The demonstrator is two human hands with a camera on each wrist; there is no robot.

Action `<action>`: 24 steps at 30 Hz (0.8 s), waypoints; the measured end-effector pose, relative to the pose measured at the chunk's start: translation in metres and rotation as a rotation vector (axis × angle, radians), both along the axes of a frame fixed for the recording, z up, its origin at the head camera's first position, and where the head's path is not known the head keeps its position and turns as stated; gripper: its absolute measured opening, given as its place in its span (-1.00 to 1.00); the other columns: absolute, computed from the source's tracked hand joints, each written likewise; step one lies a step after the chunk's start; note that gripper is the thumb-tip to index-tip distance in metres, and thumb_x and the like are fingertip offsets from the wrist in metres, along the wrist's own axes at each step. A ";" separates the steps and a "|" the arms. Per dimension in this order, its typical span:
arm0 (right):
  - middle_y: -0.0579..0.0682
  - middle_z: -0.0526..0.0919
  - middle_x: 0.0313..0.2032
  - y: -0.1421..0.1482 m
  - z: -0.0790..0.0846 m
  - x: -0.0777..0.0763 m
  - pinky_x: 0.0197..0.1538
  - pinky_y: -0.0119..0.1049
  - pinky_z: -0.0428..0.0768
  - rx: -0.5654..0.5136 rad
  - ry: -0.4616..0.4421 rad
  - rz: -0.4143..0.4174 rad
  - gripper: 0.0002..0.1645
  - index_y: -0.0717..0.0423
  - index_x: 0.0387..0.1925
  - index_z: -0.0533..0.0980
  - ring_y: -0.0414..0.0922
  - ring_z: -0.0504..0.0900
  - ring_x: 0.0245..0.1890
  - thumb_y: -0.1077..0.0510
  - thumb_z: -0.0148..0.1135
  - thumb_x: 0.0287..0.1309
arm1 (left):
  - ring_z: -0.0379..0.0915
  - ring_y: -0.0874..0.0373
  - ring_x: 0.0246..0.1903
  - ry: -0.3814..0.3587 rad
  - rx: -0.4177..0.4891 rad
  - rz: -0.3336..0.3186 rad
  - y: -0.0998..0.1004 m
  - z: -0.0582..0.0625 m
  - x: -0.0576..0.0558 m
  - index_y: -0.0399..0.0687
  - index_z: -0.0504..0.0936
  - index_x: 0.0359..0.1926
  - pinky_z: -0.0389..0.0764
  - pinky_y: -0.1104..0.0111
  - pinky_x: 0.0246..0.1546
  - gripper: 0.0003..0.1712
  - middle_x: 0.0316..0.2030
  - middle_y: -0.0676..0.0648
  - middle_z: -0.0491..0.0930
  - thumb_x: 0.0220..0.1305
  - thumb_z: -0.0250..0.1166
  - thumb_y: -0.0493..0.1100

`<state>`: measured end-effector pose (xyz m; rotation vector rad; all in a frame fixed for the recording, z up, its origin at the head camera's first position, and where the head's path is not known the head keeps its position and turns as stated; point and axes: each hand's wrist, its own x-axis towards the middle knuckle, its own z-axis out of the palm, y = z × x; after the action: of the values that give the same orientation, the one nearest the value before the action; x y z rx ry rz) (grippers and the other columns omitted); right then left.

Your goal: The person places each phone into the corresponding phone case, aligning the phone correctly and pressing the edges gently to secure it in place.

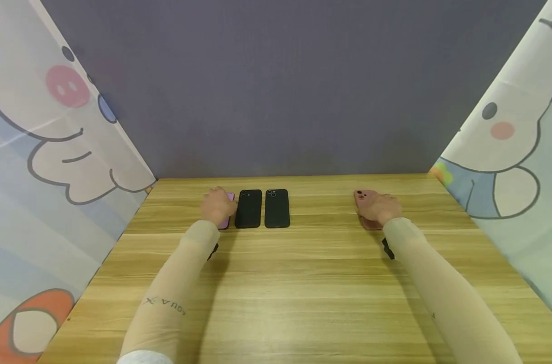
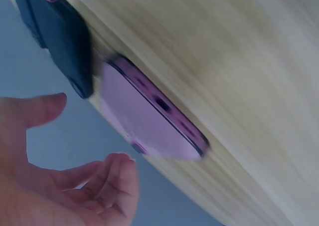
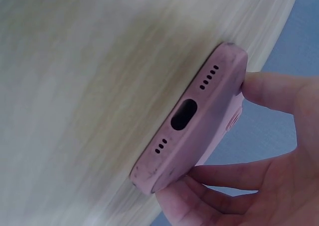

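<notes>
My right hand (image 1: 381, 208) holds a pink phone (image 3: 199, 136) face down at the right of the wooden table, thumb on one long edge and fingers on the other. Its port opening and speaker holes face the right wrist camera. At the left, my left hand (image 1: 218, 206) hovers over a purple phone (image 2: 149, 111), partly hiding it in the head view. Thumb and loosely bent fingers (image 2: 117, 186) stand apart there, with a gap to the purple phone. Immediately right of it lies a black phone (image 1: 248, 209), then another black phone (image 1: 277, 209), camera ends away from me.
The wooden table (image 1: 276, 293) runs to a dark grey panel (image 1: 294, 91) at the back. Cartoon-printed cloths (image 1: 12, 151) stand along both sides. Black wrist straps (image 1: 387, 249) show beneath the forearms.
</notes>
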<state>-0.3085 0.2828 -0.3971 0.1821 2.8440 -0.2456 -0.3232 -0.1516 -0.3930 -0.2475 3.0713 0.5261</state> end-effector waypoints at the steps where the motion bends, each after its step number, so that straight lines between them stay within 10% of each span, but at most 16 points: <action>1: 0.59 0.45 0.13 0.000 0.000 0.000 -0.24 0.00 0.63 0.000 0.001 -0.003 -0.12 0.48 0.24 0.44 0.31 0.61 -0.09 -0.28 0.01 0.40 | 0.34 -0.42 0.19 -0.002 -0.014 0.011 -0.003 0.000 0.000 -0.52 0.32 0.29 0.53 -0.17 0.09 -0.22 0.16 -0.49 0.41 0.40 0.20 0.10; 15: 0.60 0.44 0.13 -0.001 0.001 0.001 -0.20 0.03 0.64 -0.001 -0.010 0.009 -0.16 0.49 0.20 0.47 0.33 0.59 -0.05 -0.25 0.04 0.39 | 0.33 -0.39 0.18 -0.216 -0.046 0.061 -0.033 -0.001 0.007 -0.36 0.25 0.47 0.47 -0.14 0.14 0.10 0.25 -0.53 0.29 0.28 0.18 0.44; 24: 0.64 0.34 0.19 -0.002 0.001 0.001 -0.12 0.09 0.60 -0.009 -0.002 0.014 -0.17 0.49 0.24 0.44 0.38 0.51 0.01 -0.22 0.03 0.39 | 0.35 -0.37 0.20 -0.227 -0.032 0.088 -0.027 -0.001 0.007 -0.43 0.28 0.42 0.52 -0.07 0.13 0.11 0.24 -0.56 0.33 0.22 0.30 0.39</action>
<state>-0.3074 0.2812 -0.3964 0.1604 2.8412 -0.2547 -0.3166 -0.1782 -0.3940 -0.4137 2.8600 0.4193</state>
